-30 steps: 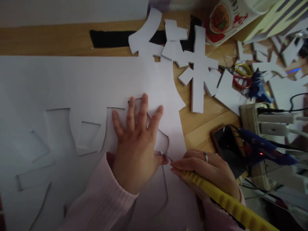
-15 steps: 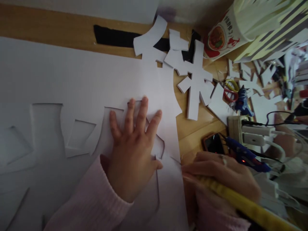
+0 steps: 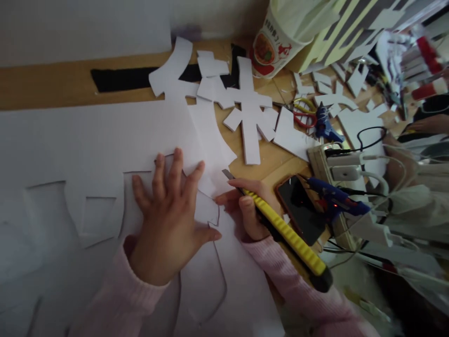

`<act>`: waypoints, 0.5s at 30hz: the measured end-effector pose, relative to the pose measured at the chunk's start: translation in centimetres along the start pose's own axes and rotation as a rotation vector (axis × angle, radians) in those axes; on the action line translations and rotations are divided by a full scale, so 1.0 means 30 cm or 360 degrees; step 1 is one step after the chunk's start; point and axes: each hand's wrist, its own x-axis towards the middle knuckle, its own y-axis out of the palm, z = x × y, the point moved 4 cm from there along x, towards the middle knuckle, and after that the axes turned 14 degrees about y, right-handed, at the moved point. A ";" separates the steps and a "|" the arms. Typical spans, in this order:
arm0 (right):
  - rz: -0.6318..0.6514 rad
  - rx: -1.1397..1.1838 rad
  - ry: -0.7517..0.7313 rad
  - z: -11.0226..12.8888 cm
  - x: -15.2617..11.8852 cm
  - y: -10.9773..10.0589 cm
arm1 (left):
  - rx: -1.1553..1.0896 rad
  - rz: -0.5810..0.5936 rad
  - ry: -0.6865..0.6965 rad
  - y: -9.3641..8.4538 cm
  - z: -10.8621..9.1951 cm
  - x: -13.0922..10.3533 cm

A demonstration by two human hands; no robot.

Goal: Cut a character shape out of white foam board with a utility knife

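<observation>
Left hand [image 3: 166, 224] spread on white foam board [image 3: 105, 133]; right hand [image 3: 250, 221] pinches ribbed utility knife [image 3: 285, 225] near board's right edge; blade [image 3: 228, 174] contact unclear.

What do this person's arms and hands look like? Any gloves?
Both arms wear long, pale pink sleeves: the left sleeve ends in a snug cuff at the wrist, and the right sleeve looks finely ribbed. The left hand and right hand are ungloved. No ring shows on the left.
</observation>
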 end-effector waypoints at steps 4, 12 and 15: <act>-0.0045 0.0015 -0.0026 -0.021 0.016 0.003 | -0.0006 -0.0073 0.0027 -0.011 -0.016 -0.003; 0.0035 0.0135 0.0095 -0.043 0.057 0.016 | -0.0111 -0.0319 0.0077 -0.063 0.025 -0.010; 0.0019 0.0215 0.0117 -0.029 0.056 0.013 | -0.0157 -0.0603 0.0191 -0.094 0.022 -0.028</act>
